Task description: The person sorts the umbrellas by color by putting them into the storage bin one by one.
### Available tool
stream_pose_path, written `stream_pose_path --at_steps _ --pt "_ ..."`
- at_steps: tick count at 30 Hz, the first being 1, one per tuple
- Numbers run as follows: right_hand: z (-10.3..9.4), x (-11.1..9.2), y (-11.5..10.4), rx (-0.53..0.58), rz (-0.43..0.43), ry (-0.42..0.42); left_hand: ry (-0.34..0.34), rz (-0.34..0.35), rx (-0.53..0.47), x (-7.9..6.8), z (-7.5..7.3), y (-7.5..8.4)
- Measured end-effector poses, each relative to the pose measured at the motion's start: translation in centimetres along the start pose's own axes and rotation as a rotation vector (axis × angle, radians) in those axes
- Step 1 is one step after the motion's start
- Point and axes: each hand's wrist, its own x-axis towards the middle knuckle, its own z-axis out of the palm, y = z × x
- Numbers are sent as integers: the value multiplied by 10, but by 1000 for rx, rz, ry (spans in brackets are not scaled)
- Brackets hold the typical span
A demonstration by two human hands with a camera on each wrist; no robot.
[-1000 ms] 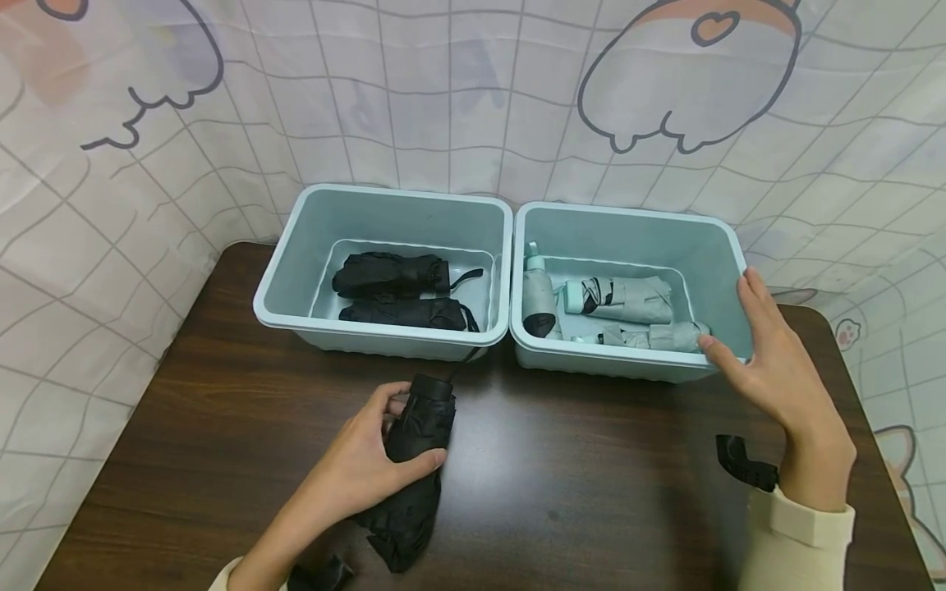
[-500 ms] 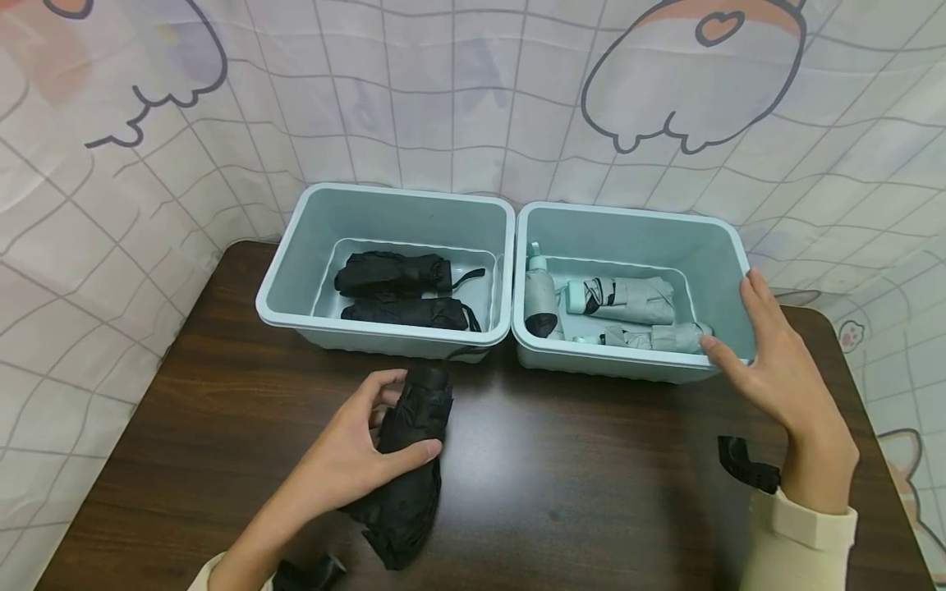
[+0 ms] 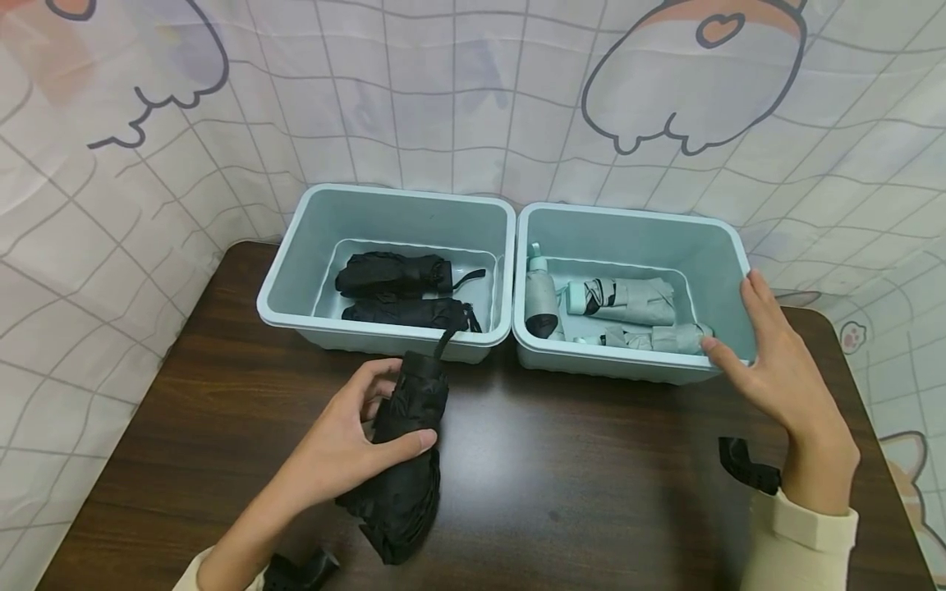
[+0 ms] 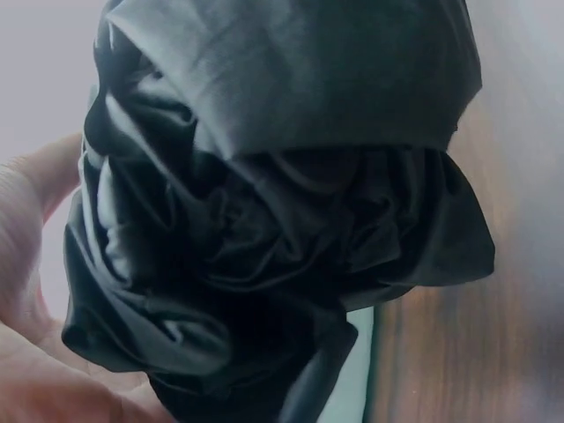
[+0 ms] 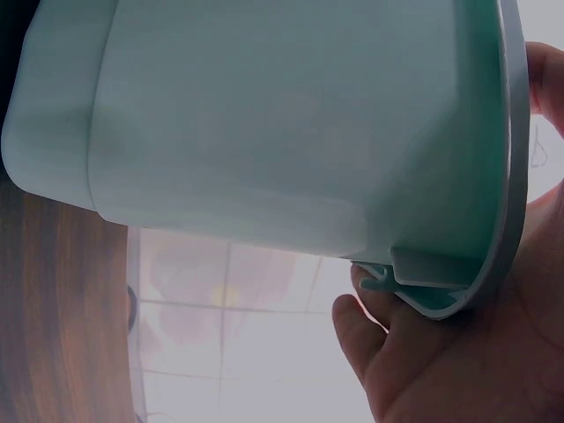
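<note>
In the head view, my left hand (image 3: pixel 340 447) grips a folded black umbrella (image 3: pixel 414 484) over the table, thumb across it and fingers round its far side. Its handle end points toward the left bin, and its wrist strap overlaps that bin's front rim. The left wrist view is mostly filled by the umbrella's loose black fabric (image 4: pixel 264 211). My right hand (image 3: pixel 783 377) holds the right corner of the right pale blue bin (image 3: pixel 628 210). In the right wrist view, that hand (image 5: pixel 458 379) has its fingers curled around the bin's rim (image 5: pixel 514 132).
Two folded black umbrellas (image 3: pixel 392 275) lie in the left pale blue bin (image 3: pixel 406 194). The right bin contains three light grey-green folded umbrellas (image 3: pixel 631 301). Both bins stand side by side at the back of the dark wooden table (image 3: pixel 562 476), before a patterned curtain (image 3: pixel 473 98).
My left hand has moved the black umbrella slightly left and toward the bins. Its strap has swung up over the left bin's front rim. My right hand stays on the right bin.
</note>
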Motion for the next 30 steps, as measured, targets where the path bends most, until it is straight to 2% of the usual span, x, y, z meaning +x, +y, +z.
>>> stream_pose_path --at_steps 10,19,25,30 --pt "0 0 -1 3 0 3 -18 32 -79 3 -8 8" --pt "0 0 -1 1 6 3 -15 78 -141 13 -11 19" --pt "1 0 -2 1 1 5 -3 62 -122 19 -14 28" --pt "0 0 -1 2 -3 8 1 58 -151 25 -16 35"
